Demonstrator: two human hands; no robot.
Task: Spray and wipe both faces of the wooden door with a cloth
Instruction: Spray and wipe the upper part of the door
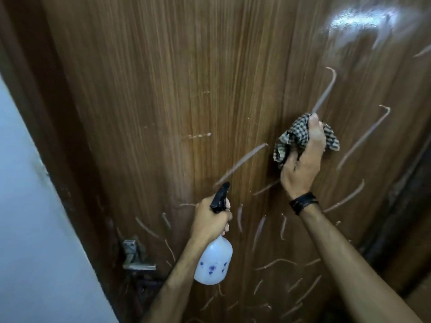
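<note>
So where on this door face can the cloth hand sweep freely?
Free: the wide stretch left of the cloth and above the bottle. Crowded: low left, by the latch and the left hand.

Showing: one wooden door, one spray bottle, one checked cloth, one metal latch, two hands.

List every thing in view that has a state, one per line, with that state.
wooden door: streaked with pale marks, glossy patch at upper right.
cloth: bunched, pressed against the door.
right hand: grips the cloth.
spray bottle: held off the door, nozzle pointing up toward it.
left hand: grips the bottle's neck.
metal latch: on the door's left edge; locked or not, cannot tell.
</note>
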